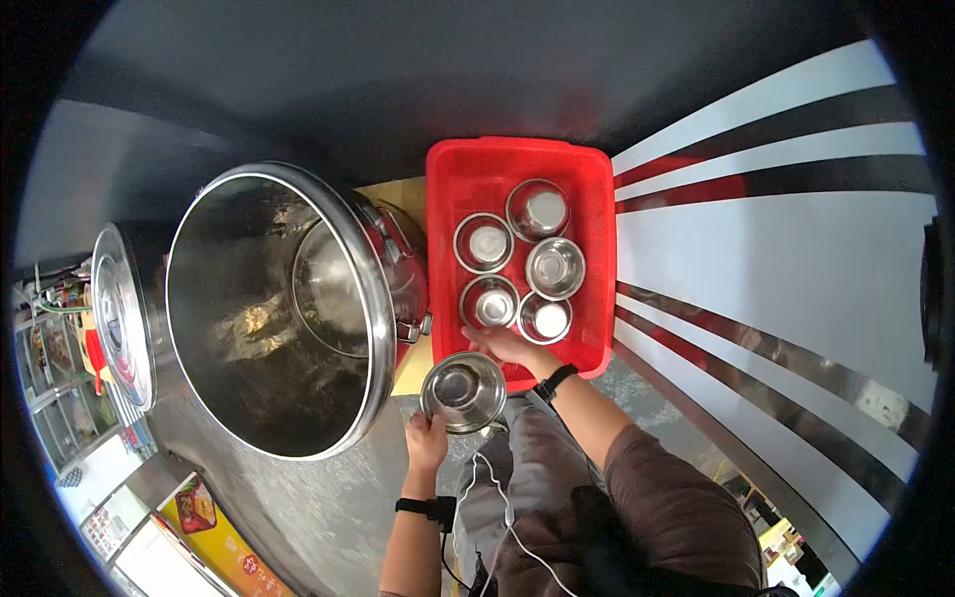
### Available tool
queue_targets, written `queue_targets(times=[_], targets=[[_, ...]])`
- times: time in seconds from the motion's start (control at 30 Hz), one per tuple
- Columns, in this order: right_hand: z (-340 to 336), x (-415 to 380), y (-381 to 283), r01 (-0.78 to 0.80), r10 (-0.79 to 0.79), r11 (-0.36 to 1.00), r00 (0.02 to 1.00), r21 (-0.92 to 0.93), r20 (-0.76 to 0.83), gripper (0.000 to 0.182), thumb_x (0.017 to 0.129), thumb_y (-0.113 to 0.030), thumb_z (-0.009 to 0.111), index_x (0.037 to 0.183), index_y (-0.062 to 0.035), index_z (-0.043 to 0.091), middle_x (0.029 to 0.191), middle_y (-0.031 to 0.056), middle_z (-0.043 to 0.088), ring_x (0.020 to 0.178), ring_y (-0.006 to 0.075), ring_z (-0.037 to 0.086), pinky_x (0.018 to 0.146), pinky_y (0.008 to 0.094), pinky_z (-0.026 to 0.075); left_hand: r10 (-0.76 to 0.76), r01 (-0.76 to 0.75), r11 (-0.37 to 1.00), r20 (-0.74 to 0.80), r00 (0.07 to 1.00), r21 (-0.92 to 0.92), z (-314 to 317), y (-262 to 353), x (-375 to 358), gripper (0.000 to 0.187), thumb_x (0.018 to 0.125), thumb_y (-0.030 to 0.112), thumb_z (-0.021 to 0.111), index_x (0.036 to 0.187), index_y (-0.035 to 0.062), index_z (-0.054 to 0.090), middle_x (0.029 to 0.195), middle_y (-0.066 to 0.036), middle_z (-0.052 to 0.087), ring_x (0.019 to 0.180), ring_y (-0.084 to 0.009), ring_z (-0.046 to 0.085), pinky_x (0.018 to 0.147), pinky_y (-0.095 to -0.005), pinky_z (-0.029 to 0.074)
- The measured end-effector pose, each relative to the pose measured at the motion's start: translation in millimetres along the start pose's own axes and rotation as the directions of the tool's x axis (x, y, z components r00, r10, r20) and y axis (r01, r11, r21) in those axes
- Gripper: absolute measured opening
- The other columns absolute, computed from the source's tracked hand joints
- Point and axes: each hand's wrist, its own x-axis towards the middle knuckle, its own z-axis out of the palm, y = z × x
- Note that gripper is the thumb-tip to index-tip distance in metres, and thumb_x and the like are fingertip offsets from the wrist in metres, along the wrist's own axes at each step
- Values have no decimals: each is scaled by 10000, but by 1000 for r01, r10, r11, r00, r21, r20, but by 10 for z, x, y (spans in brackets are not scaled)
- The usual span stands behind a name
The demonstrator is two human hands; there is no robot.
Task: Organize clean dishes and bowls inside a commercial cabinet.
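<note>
My left hand (426, 441) grips the near edge of a shiny stainless steel bowl (464, 392), its thumb over the rim. The bowl is held in front of my body, just short of a red plastic basket (603, 249). My right hand (499, 345) reaches over the basket's near side, fingers stretched out and apart, between the held bowl and a steel bowl (489, 301) in the basket. Its fingertips are right at that bowl's near rim. Several more steel bowls lie in the basket, among them a near-right bowl (545, 318) and a far bowl (538, 209).
A large steel drum (373, 328) with clasps stands left of the basket, its mouth uncovered. Beyond it is a round steel lid (124, 316). A dark wall (477, 70) rises behind, and a striped white panel (756, 239) borders the right. A white cable (508, 512) hangs before me.
</note>
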Motion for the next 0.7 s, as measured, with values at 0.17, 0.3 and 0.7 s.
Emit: queue_targets(times=[0.17,0.3,0.7], targets=[[23,136,-265,-245,-484,496,718,-833,-500,947,780,-528,812,1511,-69,422,1564,205,404,1411,374,447,1149,476,414,-30,56,970,-109,994,237,-36,-189,-158,278,847,204,639,815,-71,630,718,-264,658,761,-411,711,692,-494,532],[-102,679,143,-275,-533,321,739,-907,-412,841,823,-201,754,1562,-105,365,1581,221,375,1419,408,432,1129,562,398,-146,166,962,-103,984,218,-175,-175,-358,323,832,206,649,1027,-43,581,863,-281,686,881,-464,693,779,-512,527],[-351,-434,-345,-46,-448,721,731,-691,-515,1152,603,-446,941,1508,-49,350,1416,240,506,1290,399,540,1078,513,458,-95,69,966,95,991,248,-202,139,-265,654,883,205,548,1523,115,446,1357,-292,606,1250,-473,585,1068,-497,461]])
